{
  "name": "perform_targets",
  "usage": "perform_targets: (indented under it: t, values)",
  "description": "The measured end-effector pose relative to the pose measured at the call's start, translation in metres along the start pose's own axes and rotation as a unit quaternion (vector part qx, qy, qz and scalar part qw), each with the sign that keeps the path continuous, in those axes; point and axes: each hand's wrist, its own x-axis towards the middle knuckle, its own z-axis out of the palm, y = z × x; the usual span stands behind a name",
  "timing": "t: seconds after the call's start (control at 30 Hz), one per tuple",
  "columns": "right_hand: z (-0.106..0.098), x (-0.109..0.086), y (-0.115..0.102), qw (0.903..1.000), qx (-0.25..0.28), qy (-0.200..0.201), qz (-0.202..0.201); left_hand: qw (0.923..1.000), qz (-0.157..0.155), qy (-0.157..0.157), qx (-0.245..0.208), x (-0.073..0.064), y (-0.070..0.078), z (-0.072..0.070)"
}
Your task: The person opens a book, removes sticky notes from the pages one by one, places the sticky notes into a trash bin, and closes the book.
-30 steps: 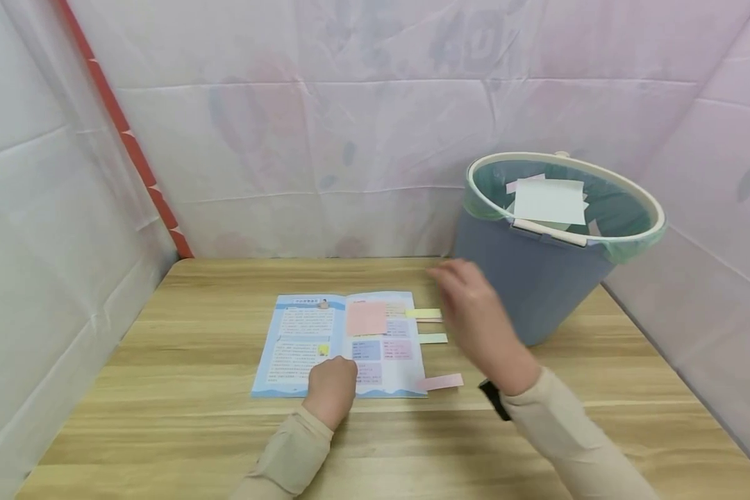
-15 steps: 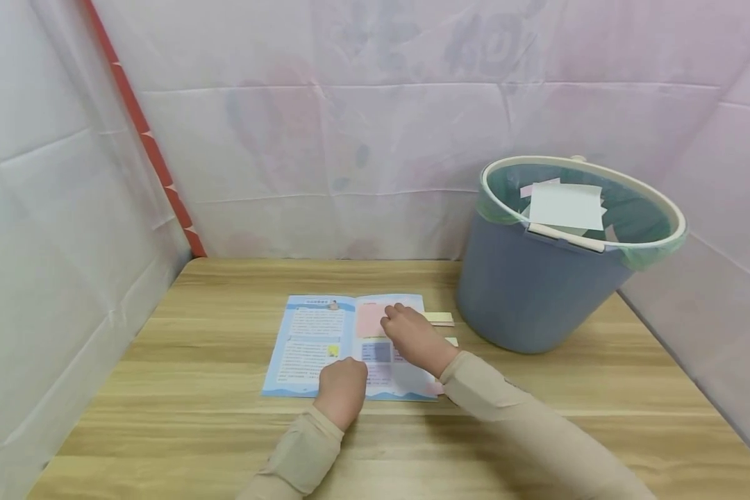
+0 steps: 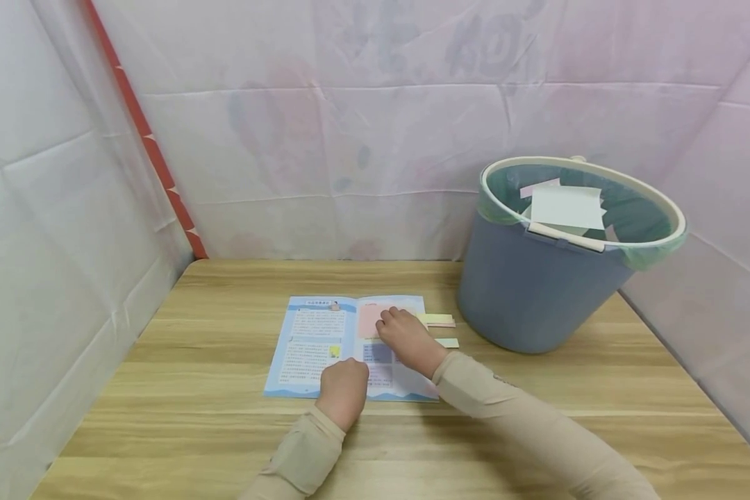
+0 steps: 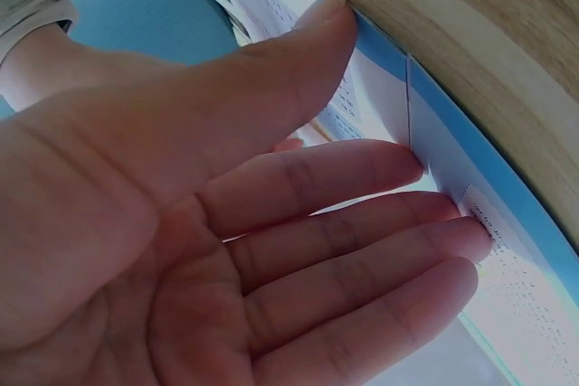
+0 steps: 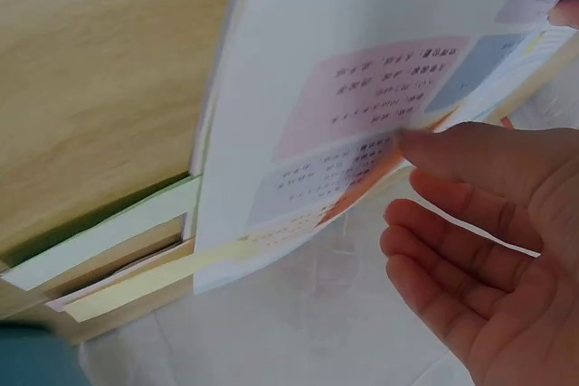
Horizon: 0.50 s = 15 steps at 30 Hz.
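Note:
An open booklet [image 3: 278, 361] lies on the wooden table, with a square pink sticky note [image 3: 368, 321] at the top of its right page. My left hand [image 3: 342, 390] rests at the booklet's lower edge near the fold; in the left wrist view its fingers [image 4: 353, 273] are fairly straight against the page. Over the note's right side is my right hand [image 3: 410, 340], fingers curled. The right wrist view has its thumb and index fingertip at the edge of the sticky note [image 5: 375, 174], seen almost edge-on, which they seem to pinch.
A yellow tab [image 3: 439, 319] and a pale green tab [image 3: 448, 343] stick out from the booklet's right edge. Behind, to the right, stands a blue-grey bin [image 3: 525, 292] with a green liner and loose paper [image 3: 567, 206] inside. White sheeting surrounds the table.
My right hand has come from beside the bin, leftward and down, to the pink sticky note. The left hand stays at the booklet's lower edge. The head view has shifted slightly.

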Motion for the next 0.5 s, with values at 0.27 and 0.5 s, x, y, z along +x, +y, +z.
perform_targets:
  t: [0.27, 0.5]
  values:
    - [0.000, 0.012, -0.006, 0.9990, -0.043, -0.013, 0.006, 0.9999, 0.006, 0.007, 0.005, -0.001, 0.000, 0.000]
    - [-0.005, 0.021, -0.009, 0.9967, -0.072, -0.030, 0.021, 0.9999, 0.011, 0.010, 0.008, 0.000, 0.000, -0.001]
